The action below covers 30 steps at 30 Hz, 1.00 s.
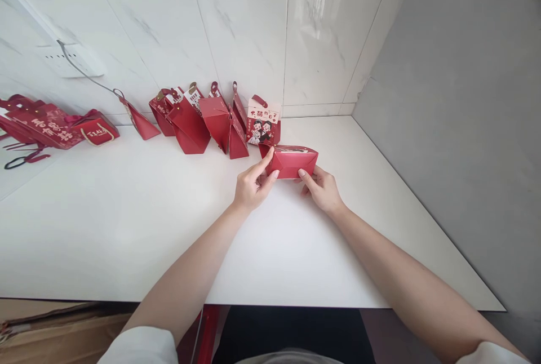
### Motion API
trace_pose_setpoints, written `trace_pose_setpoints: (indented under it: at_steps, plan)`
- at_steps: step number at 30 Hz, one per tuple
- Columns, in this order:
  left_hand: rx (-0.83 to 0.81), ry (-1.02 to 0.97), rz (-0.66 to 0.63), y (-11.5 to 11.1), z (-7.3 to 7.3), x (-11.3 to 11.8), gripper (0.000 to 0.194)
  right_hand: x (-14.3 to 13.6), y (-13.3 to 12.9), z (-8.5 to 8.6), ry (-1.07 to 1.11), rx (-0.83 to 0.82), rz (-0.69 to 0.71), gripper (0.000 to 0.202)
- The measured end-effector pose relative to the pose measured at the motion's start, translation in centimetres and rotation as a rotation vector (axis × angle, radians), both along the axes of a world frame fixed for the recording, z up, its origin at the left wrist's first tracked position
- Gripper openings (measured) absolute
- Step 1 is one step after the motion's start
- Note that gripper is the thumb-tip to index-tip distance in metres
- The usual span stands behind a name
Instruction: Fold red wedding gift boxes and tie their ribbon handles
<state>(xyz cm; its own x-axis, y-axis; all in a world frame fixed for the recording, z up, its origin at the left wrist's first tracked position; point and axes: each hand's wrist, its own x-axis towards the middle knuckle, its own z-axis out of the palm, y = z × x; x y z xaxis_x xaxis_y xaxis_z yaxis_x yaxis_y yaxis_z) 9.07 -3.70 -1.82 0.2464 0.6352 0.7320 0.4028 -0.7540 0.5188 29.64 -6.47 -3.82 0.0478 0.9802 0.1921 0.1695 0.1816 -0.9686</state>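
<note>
Between both hands is a red paper gift box (295, 164), tipped so a folded red face with creased corners points toward me. My left hand (255, 182) grips its left end, with the index finger along the upper edge and the thumb at the lower corner. At the right end, my right hand (323, 188) has its thumb pressed on the lower part of the box and the fingers mostly hidden behind. Just past it stands a gift box with a cartoon couple (262, 123), upright with a ribbon loop on top.
Several red gift boxes (188, 130) line the tiled wall (245, 20). Farther left lie flat printed red bags (46, 124), a small box with a cord handle (99, 131) and scissors (26, 160). A grey panel (456, 127) borders the white table (127, 229) on the right.
</note>
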Motion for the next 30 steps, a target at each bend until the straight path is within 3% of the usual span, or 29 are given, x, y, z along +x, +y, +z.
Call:
trace_pose_setpoints:
  at_steps: [8, 10, 14, 16, 19, 23, 26, 28, 30]
  plan:
    - [-0.019, -0.077, -0.025, -0.3, 0.4, -0.1, 0.036, 0.3, 0.3, 0.1, 0.015, 0.112, -0.113, 0.056]
    - [-0.156, -0.152, -0.01, -0.2, 0.4, -0.1, 0.035, 0.4, 0.3, 0.3, -0.006, 0.179, -0.13, 0.063]
    - [-0.619, -0.305, -0.054, 0.6, -0.3, 0.0, 0.056, 0.5, 0.1, 0.4, -0.162, 0.334, -0.14, 0.059]
    - [-0.702, -0.315, -0.028, 1.2, -0.8, -0.1, 0.057, 0.4, 0.0, 0.4, -0.234, 0.39, -0.109, 0.052]
    - [-0.704, -0.301, -0.046, 2.0, -1.4, -0.5, 0.062, 0.3, -0.3, 0.4, -0.291, 0.443, -0.051, 0.047]
    - [-0.692, -0.277, -0.297, 2.5, -1.8, -0.9, 0.082, 0.2, -0.7, 0.6, -0.342, 0.456, 0.094, 0.04]
    - [-0.614, -0.267, -0.371, 2.7, -2.1, -0.9, 0.095, 0.2, -1.0, 0.8, -0.315, 0.358, 0.197, 0.028]
    - [-0.613, -0.261, -0.412, 2.7, -2.2, -0.9, 0.094, 0.1, -1.0, 0.8, -0.304, 0.289, 0.204, 0.027]
    - [-0.644, -0.277, -0.453, 2.6, -2.1, -0.9, 0.079, 0.1, -1.1, 0.9, -0.323, 0.273, 0.177, 0.025]
